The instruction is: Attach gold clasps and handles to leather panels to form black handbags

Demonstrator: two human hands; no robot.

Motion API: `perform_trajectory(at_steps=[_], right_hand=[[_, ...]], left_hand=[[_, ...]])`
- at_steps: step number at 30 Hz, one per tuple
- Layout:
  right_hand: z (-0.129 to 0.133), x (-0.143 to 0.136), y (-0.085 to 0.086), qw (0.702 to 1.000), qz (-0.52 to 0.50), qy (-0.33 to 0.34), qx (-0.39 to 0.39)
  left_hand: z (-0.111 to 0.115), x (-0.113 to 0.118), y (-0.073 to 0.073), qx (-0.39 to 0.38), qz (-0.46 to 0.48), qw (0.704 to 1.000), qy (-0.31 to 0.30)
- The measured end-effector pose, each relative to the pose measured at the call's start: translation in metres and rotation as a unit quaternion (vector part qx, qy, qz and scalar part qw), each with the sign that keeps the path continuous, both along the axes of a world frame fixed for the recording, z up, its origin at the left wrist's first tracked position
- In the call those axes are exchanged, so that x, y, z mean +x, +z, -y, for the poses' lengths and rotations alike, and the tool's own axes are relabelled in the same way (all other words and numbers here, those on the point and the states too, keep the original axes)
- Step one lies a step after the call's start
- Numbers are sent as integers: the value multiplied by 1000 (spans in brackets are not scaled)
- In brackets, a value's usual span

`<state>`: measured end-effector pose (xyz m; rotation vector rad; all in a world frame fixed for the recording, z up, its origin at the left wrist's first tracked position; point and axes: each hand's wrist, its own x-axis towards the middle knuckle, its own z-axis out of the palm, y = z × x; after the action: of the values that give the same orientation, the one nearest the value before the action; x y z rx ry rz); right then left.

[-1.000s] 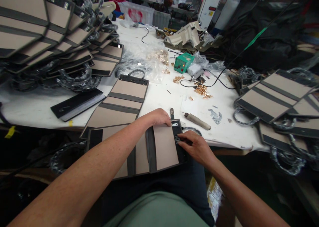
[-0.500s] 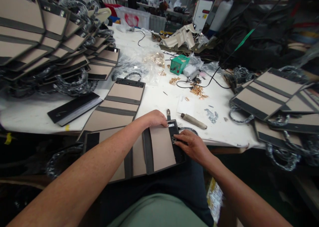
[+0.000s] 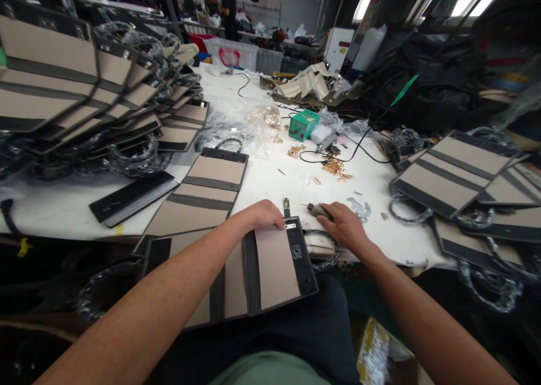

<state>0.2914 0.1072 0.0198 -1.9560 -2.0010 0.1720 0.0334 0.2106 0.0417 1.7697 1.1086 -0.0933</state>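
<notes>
A beige-and-black panel (image 3: pixel 276 266) lies across my lap and the table's front edge. My left hand (image 3: pixel 268 215) pinches its upper edge, beside a small silver plate (image 3: pixel 291 226). Farther down the black strip sits a square metal fitting (image 3: pixel 297 252). A metal-tipped tab (image 3: pixel 286 206) sticks out beyond the panel's top. To the right, my right hand (image 3: pixel 338 221) is closed on a screwdriver-like tool (image 3: pixel 318 210), its thin tip pointing left. A plastic-wrapped handle (image 3: pixel 327 252) curves out from the panel's right side.
Stacked panels with wrapped handles stand at left (image 3: pixel 51 80) and right (image 3: pixel 452 165). On the white table (image 3: pixel 262 182) are gold-coloured parts (image 3: pixel 336 168), a green box (image 3: pixel 304 124), clear plastic bags and a cable. A person (image 3: pixel 229 10) stands far back.
My right hand has left the square fitting, moved up and right, and taken hold of the tool on the table. My left hand keeps its place on the panel. The view has tilted up slightly.
</notes>
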Motion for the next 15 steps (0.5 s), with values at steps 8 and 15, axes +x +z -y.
perform_trajectory(at_steps=[8, 15], right_hand=[[-5, -63, 35, 734, -666, -40, 126], [-34, -103, 30, 604, -762, -129, 195]], left_hand=[[-5, 0, -7, -25, 1, 999, 25], [-3, 0, -9, -39, 15, 998, 46]])
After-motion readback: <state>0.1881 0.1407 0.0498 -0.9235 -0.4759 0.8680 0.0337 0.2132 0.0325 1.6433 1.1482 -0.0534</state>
